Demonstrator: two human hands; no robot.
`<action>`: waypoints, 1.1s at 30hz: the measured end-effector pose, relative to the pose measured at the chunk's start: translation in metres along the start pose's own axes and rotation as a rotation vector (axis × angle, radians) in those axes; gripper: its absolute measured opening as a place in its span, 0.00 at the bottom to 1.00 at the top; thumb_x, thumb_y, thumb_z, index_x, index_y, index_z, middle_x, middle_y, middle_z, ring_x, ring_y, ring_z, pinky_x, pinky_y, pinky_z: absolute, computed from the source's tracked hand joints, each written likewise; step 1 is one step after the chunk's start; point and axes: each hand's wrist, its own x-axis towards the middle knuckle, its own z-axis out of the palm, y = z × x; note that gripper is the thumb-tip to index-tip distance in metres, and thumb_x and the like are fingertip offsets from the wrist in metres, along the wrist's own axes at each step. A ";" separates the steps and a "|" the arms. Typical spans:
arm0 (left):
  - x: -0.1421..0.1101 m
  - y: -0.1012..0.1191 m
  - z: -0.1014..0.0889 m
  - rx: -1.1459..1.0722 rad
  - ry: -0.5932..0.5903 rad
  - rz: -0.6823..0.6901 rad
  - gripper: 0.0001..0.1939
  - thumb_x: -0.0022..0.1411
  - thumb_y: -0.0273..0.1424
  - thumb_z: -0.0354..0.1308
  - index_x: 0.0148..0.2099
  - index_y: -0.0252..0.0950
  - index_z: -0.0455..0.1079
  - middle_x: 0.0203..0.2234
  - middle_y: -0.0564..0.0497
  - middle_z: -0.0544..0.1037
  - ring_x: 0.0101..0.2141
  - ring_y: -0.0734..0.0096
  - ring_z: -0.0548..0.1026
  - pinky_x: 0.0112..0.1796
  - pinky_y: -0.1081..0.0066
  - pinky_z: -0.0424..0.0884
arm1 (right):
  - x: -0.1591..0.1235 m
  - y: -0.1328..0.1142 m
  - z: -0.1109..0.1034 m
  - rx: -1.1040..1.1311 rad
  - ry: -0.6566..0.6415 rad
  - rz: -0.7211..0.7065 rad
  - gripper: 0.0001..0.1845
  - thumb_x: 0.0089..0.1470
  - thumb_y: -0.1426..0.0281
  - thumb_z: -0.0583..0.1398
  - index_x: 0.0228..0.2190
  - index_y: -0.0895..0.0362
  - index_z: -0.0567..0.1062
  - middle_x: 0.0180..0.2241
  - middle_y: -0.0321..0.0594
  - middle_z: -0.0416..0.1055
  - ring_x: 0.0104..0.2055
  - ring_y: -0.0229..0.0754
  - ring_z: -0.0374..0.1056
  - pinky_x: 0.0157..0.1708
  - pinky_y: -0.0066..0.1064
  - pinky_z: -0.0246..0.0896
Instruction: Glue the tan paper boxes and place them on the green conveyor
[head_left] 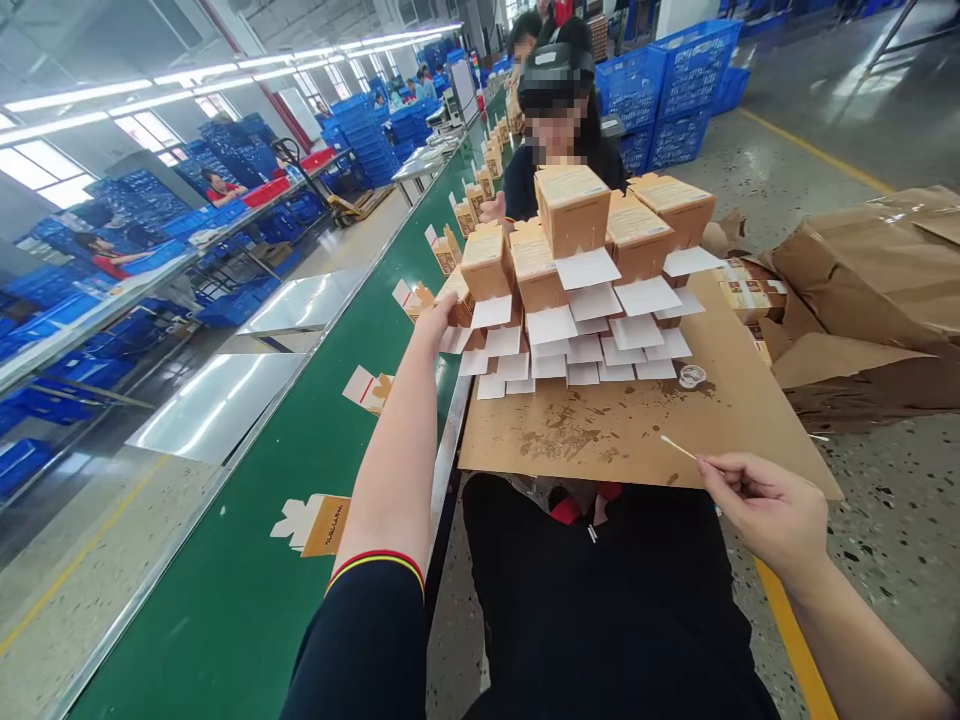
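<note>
My right hand (772, 505) pinches a thin cotton swab (679, 447) between thumb and fingertips, its white tip pointing left over the cardboard sheet (720, 400). My left hand (435, 325) reaches forward to the left side of the pile, its fingers closed on a small brown carton (458, 288) with a white flap. Part of that grip is hidden by the hand itself. Beside it rises a stack of brown cartons (574, 210) on the sheet, their white flaps sticking out toward me. A small clear ring-shaped item (691, 376) lies near the stack's right front corner.
A green conveyor belt (225, 560) runs along my left, carrying flat and partly folded cartons (327, 524). Across the stack sits a co-worker (559, 140) with a headset. A large torn cardboard box (877, 290) stands at right, and blue crates (686, 90) behind.
</note>
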 end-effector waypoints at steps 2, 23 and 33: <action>-0.003 0.002 0.004 -0.005 -0.030 -0.067 0.17 0.57 0.41 0.77 0.43 0.39 0.79 0.45 0.39 0.87 0.54 0.42 0.84 0.56 0.49 0.81 | 0.002 0.001 -0.004 -0.002 0.016 0.032 0.18 0.62 0.51 0.70 0.30 0.51 0.87 0.23 0.40 0.78 0.21 0.43 0.72 0.24 0.36 0.73; -0.223 -0.127 -0.074 -0.281 -0.165 -0.049 0.39 0.50 0.47 0.83 0.63 0.46 0.80 0.63 0.39 0.84 0.65 0.38 0.81 0.61 0.46 0.83 | 0.147 0.046 -0.001 -0.513 -0.294 0.025 0.25 0.59 0.78 0.68 0.17 0.52 0.66 0.18 0.36 0.69 0.23 0.35 0.56 0.30 0.33 0.43; -0.221 -0.163 -0.036 -0.119 -0.092 0.077 0.48 0.45 0.51 0.88 0.62 0.44 0.72 0.58 0.38 0.84 0.59 0.46 0.85 0.62 0.47 0.81 | 0.022 -0.018 0.067 0.008 -0.374 -0.158 0.09 0.67 0.69 0.65 0.35 0.54 0.85 0.29 0.38 0.82 0.27 0.40 0.72 0.30 0.31 0.66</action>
